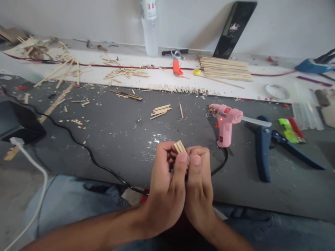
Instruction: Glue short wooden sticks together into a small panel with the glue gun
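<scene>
Both my hands meet close to the table's front edge, thumbs side by side. Short wooden sticks (180, 146) poke out between them in a small bundle. My left hand (169, 184) is closed around the sticks, its thumb pressed on them. My right hand (199, 181) is also closed, its thumb and curled fingers against the right side of the same bundle; the lower part of the sticks is hidden. Beyond my hands lie a small group of cut sticks (160, 111) and one single stick (181, 111). A pink hot glue gun (227, 122) with a lit orange light rests to the right.
Blue-handled cutters (263, 150) and lighters (289, 129) lie at the right. A bundle of long sticks (226, 69), a tape roll (277, 91) and a plastic bottle (150, 31) stand at the back. A black cord (91, 157) crosses the left side; a utility knife (127, 95) lies mid-table.
</scene>
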{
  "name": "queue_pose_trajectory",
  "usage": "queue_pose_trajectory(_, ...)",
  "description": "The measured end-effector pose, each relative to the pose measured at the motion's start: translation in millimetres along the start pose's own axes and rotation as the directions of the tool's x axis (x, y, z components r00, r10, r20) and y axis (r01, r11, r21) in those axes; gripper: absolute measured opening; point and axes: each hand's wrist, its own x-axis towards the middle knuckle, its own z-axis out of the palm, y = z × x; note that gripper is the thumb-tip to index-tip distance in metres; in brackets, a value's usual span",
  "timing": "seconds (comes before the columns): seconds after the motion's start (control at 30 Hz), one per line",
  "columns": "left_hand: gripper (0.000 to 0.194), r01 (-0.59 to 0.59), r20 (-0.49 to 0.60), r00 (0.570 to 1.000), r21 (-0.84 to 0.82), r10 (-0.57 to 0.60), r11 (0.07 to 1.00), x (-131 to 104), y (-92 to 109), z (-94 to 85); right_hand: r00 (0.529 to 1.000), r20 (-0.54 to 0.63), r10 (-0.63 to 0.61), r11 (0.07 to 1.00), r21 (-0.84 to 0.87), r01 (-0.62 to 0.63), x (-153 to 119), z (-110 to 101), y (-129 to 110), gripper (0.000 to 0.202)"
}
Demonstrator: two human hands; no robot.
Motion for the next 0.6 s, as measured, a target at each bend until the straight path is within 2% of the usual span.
queue_pose_trajectory(0.3, 0.021, 0.026, 0.009, 1.000, 0.016, -0.026, 1.000, 3, -2, -0.7, 0.998, -0.018, 0.062, 0.992, 0.111, -0.060, 1, 4, 1, 0.028)
queue_pose_trajectory(0.43, 0.020, 0.018, 0.045, 0.999, 0.018, -0.019, 1.000, 4, -1, -4.0, 0.999, -0.023, 0.042, 0.998, 0.045, -0.041, 1, 2, 0, 0.029)
queue_pose_trajectory(0.53, 0.020, 0.006, 0.079, 0.997, 0.002, -0.006, 1.000, 8, 1, -7.7, 0.999, 0.000, 0.050, 0.999, -0.010, -0.050, 6, -10, -3, 0.027)
queue_pose_trajectory(0.6, 0.021, 0.028, 0.105, 0.994, -0.024, -0.025, 0.999, 12, 2, -11.4, 0.998, -0.058, 0.012, 0.995, -0.094, -0.018, 14, -26, -2, 0.027)
